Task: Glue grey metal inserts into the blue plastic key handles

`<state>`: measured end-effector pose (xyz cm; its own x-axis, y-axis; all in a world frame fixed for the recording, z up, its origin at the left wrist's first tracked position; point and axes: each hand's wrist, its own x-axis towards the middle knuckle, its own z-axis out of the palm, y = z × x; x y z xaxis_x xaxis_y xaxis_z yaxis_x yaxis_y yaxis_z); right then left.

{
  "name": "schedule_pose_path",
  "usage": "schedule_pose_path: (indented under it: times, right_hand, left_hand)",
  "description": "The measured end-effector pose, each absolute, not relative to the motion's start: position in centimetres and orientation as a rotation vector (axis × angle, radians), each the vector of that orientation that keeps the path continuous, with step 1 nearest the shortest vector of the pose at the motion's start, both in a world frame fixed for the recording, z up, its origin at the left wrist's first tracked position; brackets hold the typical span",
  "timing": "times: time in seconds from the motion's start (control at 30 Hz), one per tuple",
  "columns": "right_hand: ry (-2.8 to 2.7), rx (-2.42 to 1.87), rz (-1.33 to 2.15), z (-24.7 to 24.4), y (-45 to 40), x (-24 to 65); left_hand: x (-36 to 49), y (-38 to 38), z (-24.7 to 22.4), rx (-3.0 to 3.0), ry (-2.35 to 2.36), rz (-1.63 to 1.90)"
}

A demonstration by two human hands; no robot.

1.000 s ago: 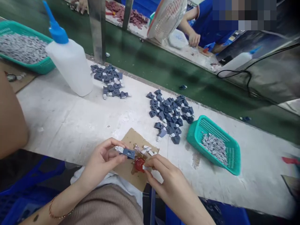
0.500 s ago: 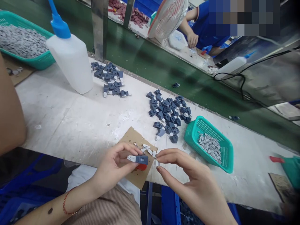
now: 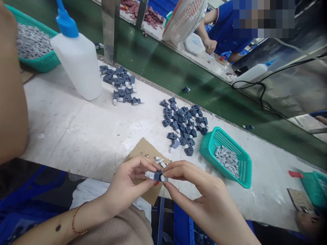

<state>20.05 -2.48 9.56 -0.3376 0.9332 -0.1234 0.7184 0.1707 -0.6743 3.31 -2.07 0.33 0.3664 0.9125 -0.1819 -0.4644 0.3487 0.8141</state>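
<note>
We have the left hand (image 3: pixel 127 180) with fingers pinched on a dark blue plastic part (image 3: pixel 157 175); the right hand (image 3: pixel 201 187) grips a small light-gray piece (image 3: pixel 164 178) at its right end, fingertips nearly together. Below the fingers: cardboard (image 3: pixel 144 148); beyond the right ones, a teal basket (image 3: pixel 205 149).

There are two blue-tipped bottles (image 3: pixel 79 64), two clusters of dark blue pieces (image 3: pixel 181 118) and one fan (image 3: pixel 185 22).
</note>
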Motion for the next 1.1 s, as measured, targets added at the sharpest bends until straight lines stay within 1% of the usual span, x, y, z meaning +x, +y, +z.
schedule_pose_path:
  times: [0.63, 1.1]
  right_hand:
    - [-2.104, -1.589, 0.831, 9.1, -2.4, 19.8]
    - [-2.012, -1.579, 0.867, 8.5, -2.5, 20.6]
  left_hand:
    - [3.1, -1.9, 0.3, 0.78, 0.772, 0.972]
    - [3.3, -1.5, 0.7, 0.693, 0.796, 0.854]
